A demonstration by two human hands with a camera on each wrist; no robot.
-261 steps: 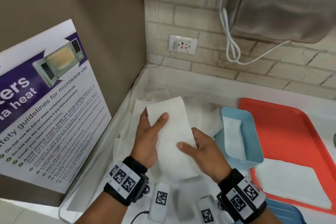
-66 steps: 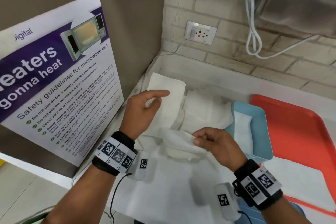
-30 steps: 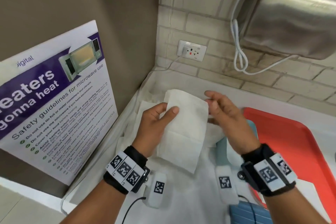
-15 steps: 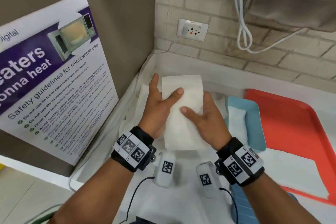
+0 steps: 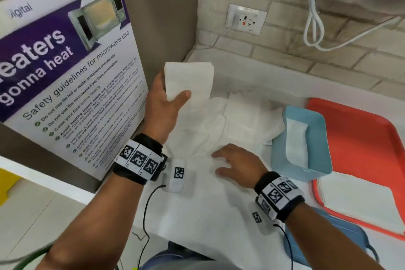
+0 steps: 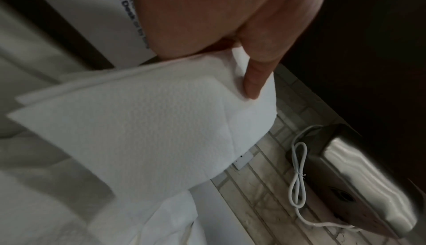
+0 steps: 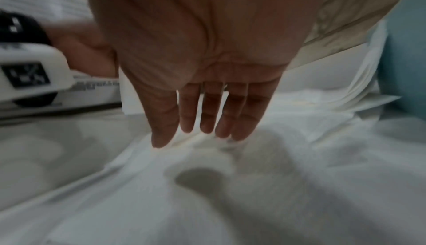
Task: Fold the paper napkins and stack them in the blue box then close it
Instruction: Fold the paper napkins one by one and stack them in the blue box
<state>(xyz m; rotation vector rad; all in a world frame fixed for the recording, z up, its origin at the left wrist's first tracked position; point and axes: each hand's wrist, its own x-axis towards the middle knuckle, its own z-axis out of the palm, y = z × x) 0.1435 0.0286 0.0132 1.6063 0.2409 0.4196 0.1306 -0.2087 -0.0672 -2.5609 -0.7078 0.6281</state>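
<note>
White folded napkin [image 5: 189, 80], pinched between thumb and fingers [image 6: 253, 83] of the left hand [image 5: 163, 107], raised above the desk [image 5: 219, 215]. Right hand [image 5: 237, 165] with fingers [image 7: 207, 114] straight and spread, holding nothing, low over the loose napkins [image 5: 236, 120]. Blue box [image 5: 306, 173], lid off, stands right of the right fingers, one napkin inside, partly on the red tray [image 5: 361, 138].

Both my forearms are bare, each wrist wearing a black strap [image 5: 140, 155] with a row of white squares printed with black codes. A small white tagged pod [image 5: 178, 175] sits under my left wrist, thin black cable [image 5: 145, 210] trailing back.
</note>
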